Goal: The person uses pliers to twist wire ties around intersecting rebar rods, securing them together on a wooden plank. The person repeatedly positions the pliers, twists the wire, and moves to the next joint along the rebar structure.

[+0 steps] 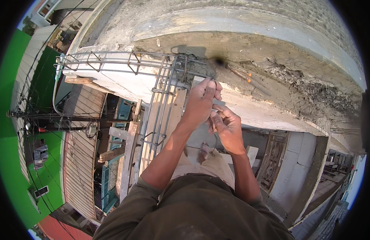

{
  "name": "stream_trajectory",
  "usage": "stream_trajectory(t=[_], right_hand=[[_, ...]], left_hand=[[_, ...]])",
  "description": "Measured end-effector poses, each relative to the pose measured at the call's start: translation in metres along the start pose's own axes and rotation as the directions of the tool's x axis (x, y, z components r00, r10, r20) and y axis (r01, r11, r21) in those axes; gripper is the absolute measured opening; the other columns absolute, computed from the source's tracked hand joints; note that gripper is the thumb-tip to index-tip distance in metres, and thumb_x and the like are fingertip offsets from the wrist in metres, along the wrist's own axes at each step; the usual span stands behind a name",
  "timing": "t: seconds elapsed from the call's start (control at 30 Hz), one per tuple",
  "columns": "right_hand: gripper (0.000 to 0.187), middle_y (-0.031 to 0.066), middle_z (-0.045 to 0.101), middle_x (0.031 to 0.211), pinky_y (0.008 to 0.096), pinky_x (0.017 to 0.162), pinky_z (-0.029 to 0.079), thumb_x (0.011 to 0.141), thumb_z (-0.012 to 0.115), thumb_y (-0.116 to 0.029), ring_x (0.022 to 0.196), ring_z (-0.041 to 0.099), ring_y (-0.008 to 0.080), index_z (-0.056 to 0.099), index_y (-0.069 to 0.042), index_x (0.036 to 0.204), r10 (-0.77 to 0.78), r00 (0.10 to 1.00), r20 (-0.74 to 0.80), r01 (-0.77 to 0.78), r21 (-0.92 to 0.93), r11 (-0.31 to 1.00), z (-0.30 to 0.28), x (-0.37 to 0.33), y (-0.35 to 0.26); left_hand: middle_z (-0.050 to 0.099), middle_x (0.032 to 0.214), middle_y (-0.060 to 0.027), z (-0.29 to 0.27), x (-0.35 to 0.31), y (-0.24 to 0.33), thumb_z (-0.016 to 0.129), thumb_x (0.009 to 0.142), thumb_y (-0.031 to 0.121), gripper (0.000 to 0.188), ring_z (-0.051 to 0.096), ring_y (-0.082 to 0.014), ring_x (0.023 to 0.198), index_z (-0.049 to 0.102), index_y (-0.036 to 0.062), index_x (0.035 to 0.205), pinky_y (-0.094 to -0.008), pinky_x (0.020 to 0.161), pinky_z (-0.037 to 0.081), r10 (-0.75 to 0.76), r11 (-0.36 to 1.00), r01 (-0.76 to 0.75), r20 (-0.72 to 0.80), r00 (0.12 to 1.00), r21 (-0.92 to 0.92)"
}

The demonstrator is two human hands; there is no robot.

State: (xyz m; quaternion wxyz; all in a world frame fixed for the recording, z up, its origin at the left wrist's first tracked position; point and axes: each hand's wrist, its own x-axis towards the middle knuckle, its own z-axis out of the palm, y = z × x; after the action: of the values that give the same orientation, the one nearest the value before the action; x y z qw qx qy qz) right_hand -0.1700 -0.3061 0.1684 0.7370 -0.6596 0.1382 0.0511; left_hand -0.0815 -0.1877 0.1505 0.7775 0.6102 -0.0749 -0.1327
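My left hand (pixel 201 99) is closed, its thumb and fingers pinched together in front of the concrete ledge. Just below it and to the right, my right hand (pixel 228 125) is also closed in a pinch, close to the left. Whatever they pinch is too small or hidden to make out. To the left of my hands, a steel rebar cage (pixel 161 102) with tied stirrups runs toward me. It meets another rebar cage (pixel 113 61) that stretches left along the wall. Pincers with orange marks on the handles (pixel 249 79) lie on the ledge beyond my hands.
Rough mortar (pixel 313 86) covers the ledge below a curved concrete edge (pixel 233 26). Wooden boards (pixel 129 154) stand beside the rebar. At the left, overhead cables (pixel 29 114) pass in front of a green building (pixel 9 160) and a corrugated roof (pixel 79 160). The drop below is deep.
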Motion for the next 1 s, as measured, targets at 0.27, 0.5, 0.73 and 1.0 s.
stream_trajectory(t=[0.27, 0.5, 0.73, 1.0], right_hand=[[0.022, 0.0034, 0.073, 0.086, 0.0293, 0.063, 0.045, 0.106, 0.063, -0.010, 0.072, 0.057, 0.0083, 0.077, 0.004, 0.116, -0.093, 0.990, 0.107, 0.126, -0.369, 0.921, 0.054, 0.050, -0.030], [0.017, 0.0269, 0.072, 0.085, 0.0480, 0.070, 0.054, 0.088, 0.067, -0.009, 0.075, 0.068, 0.0460, 0.080, -0.001, 0.094, -0.381, 0.856, 0.350, 0.492, -0.778, 0.392, 0.092, 0.119, -0.079], [0.014, 0.0245, 0.073, 0.088, 0.0449, 0.074, 0.057, 0.084, 0.070, -0.013, 0.080, 0.071, 0.0385, 0.079, -0.004, 0.092, -0.011, 0.780, 0.625, 0.623, -0.779, -0.075, 0.115, 0.236, -0.077], [0.030, 0.0139, 0.072, 0.089, 0.0393, 0.079, 0.056, 0.086, 0.078, -0.031, 0.082, 0.068, 0.0239, 0.076, -0.003, 0.099, 0.149, 0.806, 0.573, 0.534, -0.812, 0.233, 0.134, 0.261, -0.049]], left_hand=[[0.065, 0.093, 0.0021, -0.074, 0.001, 0.021, 0.059, 0.113, 0.030, 0.036, 0.054, -0.0058, 0.082, 0.074, -0.0021, 0.119, -0.0248, 0.074, 0.048, -0.052, 0.985, 0.025, -0.159, 0.986, -0.169], [0.076, 0.107, -0.0096, -0.170, -0.006, 0.026, 0.063, 0.110, 0.031, 0.047, 0.071, -0.0164, 0.102, 0.068, -0.0077, 0.137, -0.0306, 0.095, 0.055, -0.071, 0.989, 0.107, -0.302, 0.951, 0.102], [0.078, 0.116, -0.0161, -0.222, 0.027, -0.022, 0.062, 0.106, 0.023, 0.040, 0.072, -0.0231, 0.112, 0.072, -0.0035, 0.133, -0.0369, 0.101, 0.054, 0.016, 0.931, 0.117, -0.361, 0.933, 0.345], [0.076, 0.113, -0.0093, -0.236, 0.053, -0.047, 0.056, 0.111, 0.021, 0.032, 0.065, -0.0164, 0.102, 0.074, 0.0010, 0.128, -0.0355, 0.094, 0.051, -0.061, 0.922, 0.083, -0.069, 0.996, 0.379]])
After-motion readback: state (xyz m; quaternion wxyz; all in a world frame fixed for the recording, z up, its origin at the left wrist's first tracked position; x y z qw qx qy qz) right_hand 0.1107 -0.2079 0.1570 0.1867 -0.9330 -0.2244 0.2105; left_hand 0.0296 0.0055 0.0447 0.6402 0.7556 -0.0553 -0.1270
